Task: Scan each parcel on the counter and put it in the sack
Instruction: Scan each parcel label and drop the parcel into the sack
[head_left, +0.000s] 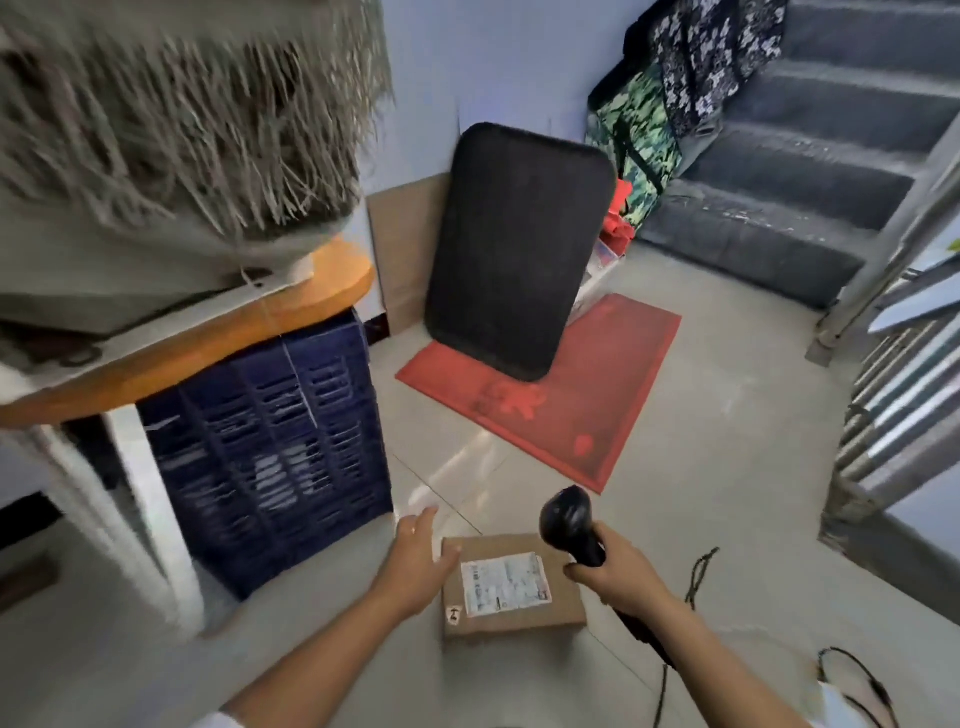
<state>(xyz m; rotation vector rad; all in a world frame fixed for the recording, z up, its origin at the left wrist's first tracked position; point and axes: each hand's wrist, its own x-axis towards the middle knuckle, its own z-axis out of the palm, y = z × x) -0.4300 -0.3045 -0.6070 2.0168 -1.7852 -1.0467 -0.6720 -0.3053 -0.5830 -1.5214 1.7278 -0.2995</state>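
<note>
head view, single frame, some motion blur at upper left. left hand (415, 561) at lower centre of the frame: fingers straight and spread forward, nothing gripped, thumb lying against the upper left edge of the parcel (561, 597). right hand (618, 571) just right of it, fingers curled round the grip of a black scanner (569, 525); the scanner head stands up above the parcel's upper right corner. a dark cable (662, 691) runs from below the grip toward the bottom edge. the parcel is a flat brown cardboard box, low in the frame between the two hands, with its white label (504, 582) facing up; print too small to read. cannot tell whether the box rests on the floor (727, 441) or is propped on the left hand. sack (156, 130): grey, with a frayed fringe, blurred, fills the upper left of the frame and sits on the orange-edged tabletop (332, 291). under the tabletop, left of centre, a dark blue slatted crate (270, 441) stands on the floor beside a white table leg (150, 493). centre of frame: a black rounded board (519, 249) leans against the wall, its lower edge on a red mat (571, 405). upper right: grey stairs (831, 156), with patterned bags (675, 93) piled at their left side. right edge: metal railing (893, 364). a loose black cord (698, 577) lies on the floor right of the right hand.
</note>
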